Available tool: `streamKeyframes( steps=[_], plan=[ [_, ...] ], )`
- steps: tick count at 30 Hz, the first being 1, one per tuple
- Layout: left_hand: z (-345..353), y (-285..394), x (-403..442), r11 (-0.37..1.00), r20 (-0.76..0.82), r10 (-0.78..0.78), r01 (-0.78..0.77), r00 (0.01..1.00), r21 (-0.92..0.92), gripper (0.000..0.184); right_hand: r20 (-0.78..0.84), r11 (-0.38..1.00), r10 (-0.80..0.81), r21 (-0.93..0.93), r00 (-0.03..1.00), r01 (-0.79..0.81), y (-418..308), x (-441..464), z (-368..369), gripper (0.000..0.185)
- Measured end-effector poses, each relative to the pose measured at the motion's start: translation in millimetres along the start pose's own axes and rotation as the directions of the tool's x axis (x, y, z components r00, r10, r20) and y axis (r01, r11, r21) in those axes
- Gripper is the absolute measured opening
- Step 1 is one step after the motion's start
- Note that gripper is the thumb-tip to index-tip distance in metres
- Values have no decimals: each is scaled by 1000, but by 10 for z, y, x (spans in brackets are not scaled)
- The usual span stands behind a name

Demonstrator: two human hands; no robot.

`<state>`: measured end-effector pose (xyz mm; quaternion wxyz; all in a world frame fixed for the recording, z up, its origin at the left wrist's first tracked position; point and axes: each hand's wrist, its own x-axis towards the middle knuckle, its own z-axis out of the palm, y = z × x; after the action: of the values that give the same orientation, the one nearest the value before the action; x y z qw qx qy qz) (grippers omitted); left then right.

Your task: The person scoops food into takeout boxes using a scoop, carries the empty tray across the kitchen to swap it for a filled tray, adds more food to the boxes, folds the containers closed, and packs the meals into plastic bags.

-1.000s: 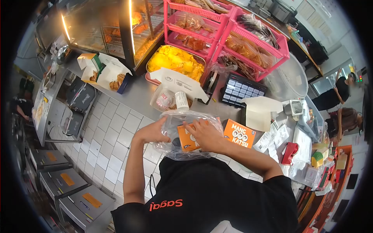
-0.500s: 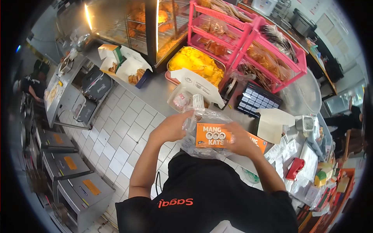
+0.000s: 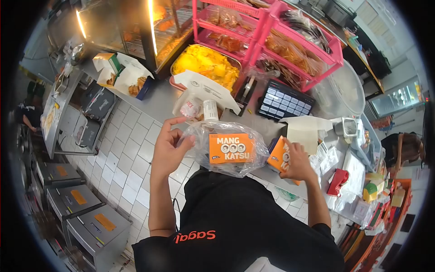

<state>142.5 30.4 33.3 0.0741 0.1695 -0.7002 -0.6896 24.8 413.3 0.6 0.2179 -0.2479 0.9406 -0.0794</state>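
Note:
An orange box [image 3: 231, 148] with white lettering lies inside a clear plastic bag [image 3: 256, 156] at the counter's front edge. My left hand [image 3: 171, 144] is at the bag's left side, fingers bent and thumb apart; whether it pinches the thin plastic is hard to see. To the right, my right hand [image 3: 297, 164] grips a second orange box [image 3: 277, 155], which is tilted beside the bag. Behind the bag, an open white carton [image 3: 210, 88] holds a wrapped item and a white labelled cup [image 3: 210, 109].
A touchscreen [image 3: 285, 100] stands behind the second box. Pink racks [image 3: 260, 38] and a tray of yellow food [image 3: 206, 65] are at the back. Open food boxes [image 3: 122, 79] sit back left. A red tape dispenser [image 3: 337, 182] lies right. Another person [image 3: 401, 147] is far right.
My right hand has left the bagged box and moved right onto the second box, now tilted. My left hand's fingers have spread at the bag's edge. The camera view has shifted.

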Motion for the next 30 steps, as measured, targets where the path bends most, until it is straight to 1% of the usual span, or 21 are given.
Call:
streamKeyframes(
  steps=[1, 3, 4, 6, 7, 9, 11, 13, 14, 15, 16, 17, 19, 20, 21, 23, 24, 26, 27, 29, 30],
  plan=[
    [47, -6, -9, 1000, 11, -3, 3, 1000, 0, 47, 0, 1000, 11, 3, 1000, -11, -1, -66, -202, 119],
    [124, -8, -33, 938, -12, -64, 56, 998, -343, 62, -86, 958, -99, 260, 991, 118, -4, -184, -594, 117],
    [122, -26, -38, 938, -9, -65, 58, 998, -342, 62, -85, 958, -95, 262, 992, 115, -60, -227, -765, 117],
    [105, -97, -39, 848, 132, 22, 52, 991, -528, 76, -258, 765, -209, 558, 943, 322, -169, -270, -983, 116],
    [119, -135, -35, 848, 139, 22, 55, 990, -528, 76, -259, 766, -202, 559, 944, 318, -235, -214, -961, 116],
    [156, -189, -11, 739, 251, 115, 86, 961, -668, 79, -404, 515, -367, 662, 838, 544, -519, 53, -740, 114],
    [188, -163, -2, 734, 267, 136, 84, 954, -674, 79, -556, 220, -473, 676, 683, 703, -852, 440, -366, 111],
    [163, -114, 5, 729, 275, 156, 77, 949, -680, 78, -370, 315, -560, 733, 742, 603, -1147, 649, -194, 106],
    [135, -83, -1, 748, 197, 153, 16, 968, -663, 82, -370, 316, -563, 730, 739, 606, -1209, 693, -136, 106],
    [108, -68, 1, 766, 116, 153, -44, 981, -642, 87, -232, 568, -622, 524, 748, 635, -1255, 726, -88, 103],
    [64, -74, 7, 763, 110, 159, -51, 981, -645, 87, -86, 738, -630, 242, 772, 630, -1287, 762, -44, 101],
    [10, -92, -2, 768, 145, 149, -22, 978, -640, 88, -82, 739, -631, 238, 771, 630, -1304, 788, 4, 101],
    [-2, -106, -26, 771, 193, 140, 15, 971, -637, 89, 139, 791, -606, 8, 783, 612, -1299, 820, 121, 98],
    [18, -94, -40, 727, 263, 163, 64, 951, -684, 88, 143, 766, -629, -53, 764, 641, -1316, 836, 159, 98],
    [61, -64, -9, 682, 355, 195, 133, 914, -719, 88, 128, 786, -605, -62, 786, 615, -1256, 797, 131, 98],
    [50, -12, 39, 688, 358, 231, 109, 905, -718, 90, 137, 754, -608, -211, 782, 623, -1162, 717, -14, 95],
    [47, 10, 62, 691, 346, 250, 83, 904, -718, 92, 115, 782, -574, -216, 811, 584, -1068, 635, -144, 95],
    [58, 58, 106, 660, 416, 249, 160, 875, -734, 94, 440, 860, -332, -222, 834, 459, -850, 411, -510, 74],
    [85, 109, 154, 630, 445, 234, 214, 864, -747, 96, 410, 896, -281, -211, 867, 390, -826, 300, -752, 74],
    [165, 332, 185, 621, 568, 273, 309, 776, -721, 99, 545, 893, -235, -205, 805, 400, -797, 25, -1293, 50],
    [196, 448, 187, 603, 605, 315, 338, 731, -723, 102, 429, 877, -348, -166, 833, 452, -768, -111, -1475, 44]
  ],
)
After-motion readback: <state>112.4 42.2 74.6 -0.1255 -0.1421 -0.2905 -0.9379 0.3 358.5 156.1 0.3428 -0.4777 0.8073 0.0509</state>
